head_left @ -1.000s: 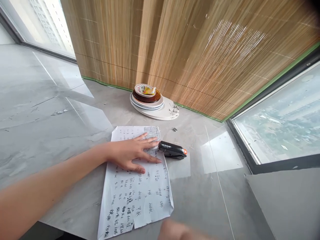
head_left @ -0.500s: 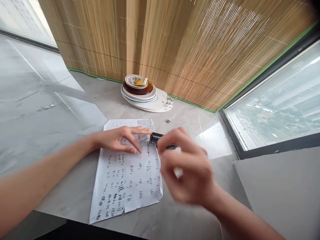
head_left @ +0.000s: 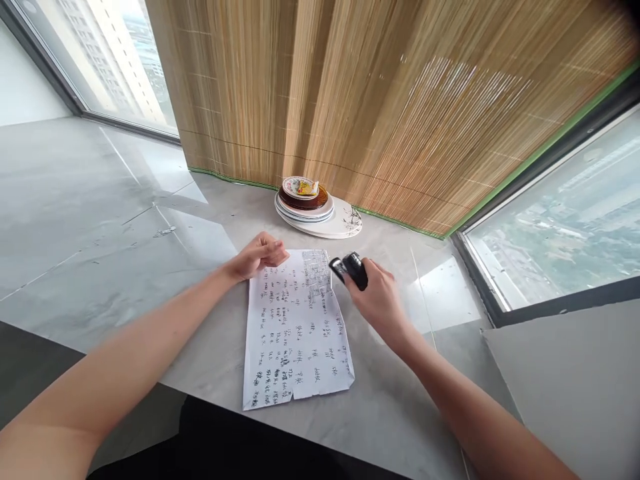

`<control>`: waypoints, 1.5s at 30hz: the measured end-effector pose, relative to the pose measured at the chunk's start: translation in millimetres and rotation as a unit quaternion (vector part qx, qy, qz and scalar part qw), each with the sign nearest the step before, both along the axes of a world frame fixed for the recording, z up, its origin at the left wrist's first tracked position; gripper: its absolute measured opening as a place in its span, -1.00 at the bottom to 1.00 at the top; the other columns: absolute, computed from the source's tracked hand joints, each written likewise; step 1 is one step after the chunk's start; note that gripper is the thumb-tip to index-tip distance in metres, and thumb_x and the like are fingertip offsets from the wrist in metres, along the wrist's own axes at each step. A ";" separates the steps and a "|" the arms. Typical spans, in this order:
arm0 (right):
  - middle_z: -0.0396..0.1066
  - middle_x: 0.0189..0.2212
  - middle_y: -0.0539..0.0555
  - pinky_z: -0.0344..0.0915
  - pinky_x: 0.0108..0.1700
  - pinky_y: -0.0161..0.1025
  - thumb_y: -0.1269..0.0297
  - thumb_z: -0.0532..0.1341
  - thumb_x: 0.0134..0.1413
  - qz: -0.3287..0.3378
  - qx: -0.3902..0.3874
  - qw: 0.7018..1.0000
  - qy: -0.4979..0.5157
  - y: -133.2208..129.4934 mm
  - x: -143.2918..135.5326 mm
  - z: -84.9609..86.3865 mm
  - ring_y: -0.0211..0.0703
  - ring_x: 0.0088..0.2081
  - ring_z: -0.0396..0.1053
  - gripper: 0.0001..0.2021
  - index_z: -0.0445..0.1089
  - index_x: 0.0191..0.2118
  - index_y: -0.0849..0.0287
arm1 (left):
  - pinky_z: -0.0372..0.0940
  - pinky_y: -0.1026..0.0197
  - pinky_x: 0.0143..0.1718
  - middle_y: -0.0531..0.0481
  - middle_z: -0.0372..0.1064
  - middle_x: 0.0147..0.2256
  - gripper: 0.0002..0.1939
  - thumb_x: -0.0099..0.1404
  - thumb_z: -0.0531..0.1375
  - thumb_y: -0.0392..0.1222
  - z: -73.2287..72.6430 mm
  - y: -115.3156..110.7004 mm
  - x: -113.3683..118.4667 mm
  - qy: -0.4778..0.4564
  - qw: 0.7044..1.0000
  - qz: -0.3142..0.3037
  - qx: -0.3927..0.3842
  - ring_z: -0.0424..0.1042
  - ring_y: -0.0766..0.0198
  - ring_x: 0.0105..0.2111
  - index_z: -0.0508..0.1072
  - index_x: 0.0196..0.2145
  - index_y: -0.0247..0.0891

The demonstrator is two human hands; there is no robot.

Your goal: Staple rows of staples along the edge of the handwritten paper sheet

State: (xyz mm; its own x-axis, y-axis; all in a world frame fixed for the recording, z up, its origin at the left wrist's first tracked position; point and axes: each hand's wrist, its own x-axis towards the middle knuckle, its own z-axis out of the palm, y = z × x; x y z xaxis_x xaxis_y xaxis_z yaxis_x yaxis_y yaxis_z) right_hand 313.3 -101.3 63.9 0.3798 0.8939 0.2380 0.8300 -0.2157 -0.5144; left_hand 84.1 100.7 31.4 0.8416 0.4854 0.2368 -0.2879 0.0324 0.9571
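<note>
**Stapler (head_left: 357, 271) at the paper's (head_left: 295, 323) upper right edge, in the right hand (head_left: 381, 297)**

The black stapler is just right of the frame's centre, beside the upper part of the paper's right edge. It looks tipped up, its two arms spread with a gap between them, and the slimmer arm lies nearest the paper. Whether that arm touches the sheet cannot be told. The fingers of the right hand are closed around the stapler, coming in from the lower right; this hand is clearly the nearer one to that edge.

The paper lies on the grey worktop (head_left: 215, 347), covered in handwriting, its long side running from the middle of the frame down towards the lower centre. A denser block of writing sits at its upper right, just left of the stapler.

The left hand (head_left: 257, 257) is at the paper's upper left corner, across the sheet's width from the stapler. Its fingers curl in towards the thumb; how far they close, and whether they grip the corner, is not clear.

Beyond the sheet, above the centre of the frame, stands a stack of plates (head_left: 320, 215) with a small yellow packet (head_left: 307, 189) on top, well apart from both hands.
</note>
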 end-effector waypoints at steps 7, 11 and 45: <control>0.47 -0.31 0.07 0.22 -0.31 -0.17 0.21 0.23 0.28 0.084 -0.021 0.995 0.041 18.6 -82.2 -6.2 -0.06 -0.32 0.40 -0.80 0.17 -0.32 0.04 | -0.02 0.28 -0.58 0.20 -0.29 -0.66 -0.21 0.24 0.44 0.07 3.9 8.2 -4.8 -0.069 0.988 0.044 -0.128 -0.12 0.45 -0.68 -0.11 -0.68 -0.21; 0.46 -0.24 0.09 0.24 -0.26 -0.15 0.26 0.18 0.28 0.066 -0.041 0.997 0.002 17.0 -88.2 -24.4 -0.02 -0.25 0.42 -0.84 0.14 -0.30 0.03 | -0.01 0.30 -0.60 0.21 -0.27 -0.66 -0.24 0.24 0.43 -0.05 5.1 9.6 -6.1 -0.069 0.979 0.034 -0.186 -0.09 0.45 -0.69 -0.13 -0.66 -0.20; 0.01 0.54 0.14 -0.05 0.55 0.11 0.13 0.00 0.57 0.250 -0.079 0.952 -0.159 117.5 -114.3 -33.9 0.01 0.56 -0.06 -0.47 0.16 0.47 0.26 | -0.26 0.17 -0.55 0.12 -0.51 -0.52 -0.45 0.67 -0.21 -0.10 28.8 58.9 -73.7 -0.176 0.923 0.205 -0.273 -0.54 0.25 -0.46 -0.33 -0.50 -0.24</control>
